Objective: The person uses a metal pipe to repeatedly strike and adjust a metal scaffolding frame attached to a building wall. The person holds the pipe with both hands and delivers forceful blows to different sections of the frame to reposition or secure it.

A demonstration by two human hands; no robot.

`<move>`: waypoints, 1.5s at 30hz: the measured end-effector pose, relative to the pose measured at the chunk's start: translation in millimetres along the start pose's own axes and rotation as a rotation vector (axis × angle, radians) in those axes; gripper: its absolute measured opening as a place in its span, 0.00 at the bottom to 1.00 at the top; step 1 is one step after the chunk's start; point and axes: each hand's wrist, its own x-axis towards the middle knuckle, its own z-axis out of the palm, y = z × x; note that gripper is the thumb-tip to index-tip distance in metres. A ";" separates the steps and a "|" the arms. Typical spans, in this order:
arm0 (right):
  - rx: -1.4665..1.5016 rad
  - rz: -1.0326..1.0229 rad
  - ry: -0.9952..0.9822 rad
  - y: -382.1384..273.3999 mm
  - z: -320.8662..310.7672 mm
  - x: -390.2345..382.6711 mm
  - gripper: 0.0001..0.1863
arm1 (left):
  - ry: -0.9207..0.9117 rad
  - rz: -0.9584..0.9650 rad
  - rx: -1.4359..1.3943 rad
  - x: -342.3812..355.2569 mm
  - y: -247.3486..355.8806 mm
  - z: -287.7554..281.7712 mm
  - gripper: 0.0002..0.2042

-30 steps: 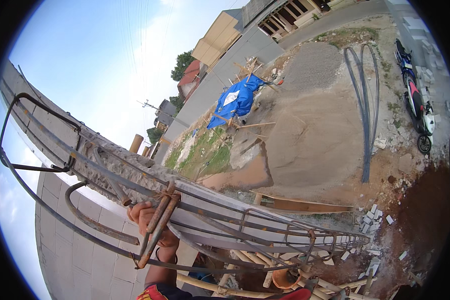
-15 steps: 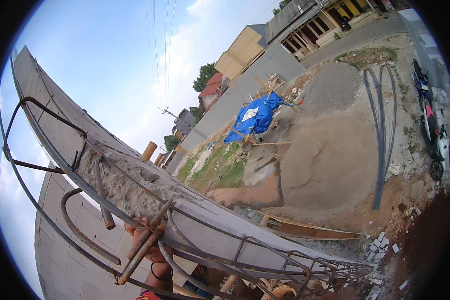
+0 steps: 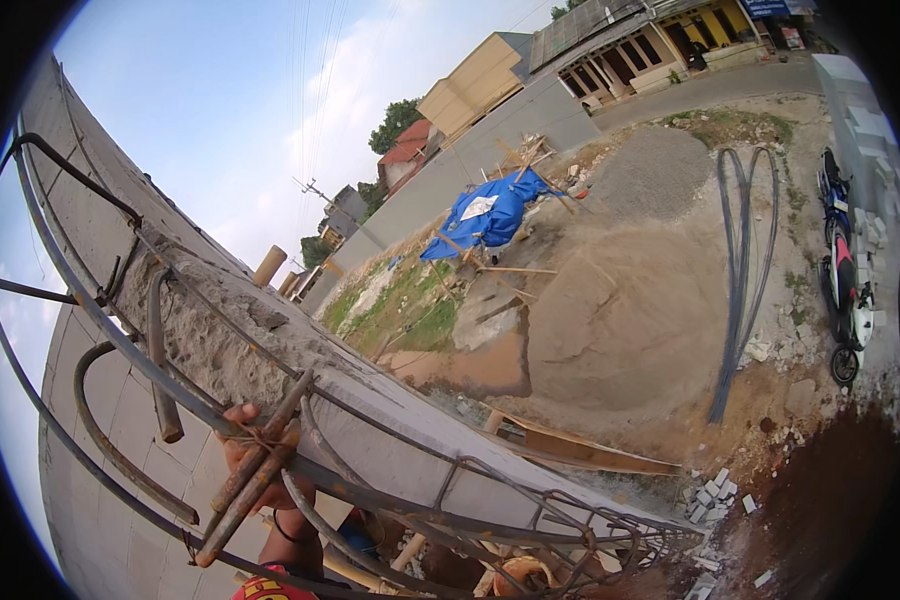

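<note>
At the lower left, my left hand (image 3: pixel 238 446) is closed around a long steel rebar (image 3: pixel 192 398), partly hidden behind the bars. A dark band circles its wrist. Right by the fingers, two short rusty bar ends (image 3: pixel 252 492) lie side by side across the rebar, with thin tie wire around the crossing. A hooked bar (image 3: pixel 92 410) curves out to the left of the hand. Beyond it, rough broken concrete (image 3: pixel 220 325) tops a grey beam, and a rebar cage (image 3: pixel 560 525) runs along the beam to the lower right. My right hand is out of view.
A grey block wall (image 3: pixel 100 460) stands at left. Far below lie a sand pile (image 3: pixel 625 325), a blue tarp (image 3: pixel 495 210), bent long bars (image 3: pixel 738 300), a wooden trough (image 3: pixel 580 448) and broken blocks (image 3: pixel 715 498). A motorbike (image 3: pixel 842 270) is parked at right.
The whole view has shifted, so the hand and bars sit further left and the ground lower right shows more. The left hand keeps its hold on the rebar.
</note>
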 end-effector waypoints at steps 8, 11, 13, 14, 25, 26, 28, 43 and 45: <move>0.110 0.090 -0.018 45.8 29.3 -68.3 0.27 | 0.127 0.079 0.518 5.6 19.2 29.1 0.48; 0.195 0.246 -0.044 95.3 71.0 -115.5 0.28 | -0.061 0.360 0.722 -40.0 33.6 61.8 0.47; 0.263 0.333 -0.038 125.8 94.8 -148.0 0.29 | -0.204 0.357 0.609 -79.0 49.6 73.2 0.46; 0.279 0.308 -0.001 134.8 102.5 -160.5 0.29 | -0.267 0.319 0.543 -96.0 59.8 73.2 0.46; 0.717 0.667 -0.375 133.0 108.5 -212.9 0.31 | -0.771 -0.059 0.083 -197.8 139.1 28.7 0.43; 0.712 0.651 -0.363 127.7 110.0 -210.4 0.30 | -0.786 -0.069 0.064 -201.8 142.5 24.5 0.42; 0.688 0.625 -0.323 114.1 111.8 -204.3 0.28 | -0.813 -0.086 0.045 -209.1 145.9 17.4 0.42; 0.718 0.824 0.464 70.6 162.2 -137.8 0.17 | -0.918 -0.040 0.056 -235.0 120.6 -1.8 0.38; 0.750 0.846 0.499 69.4 172.5 -133.7 0.16 | -0.932 -0.030 0.048 -240.9 118.0 0.8 0.38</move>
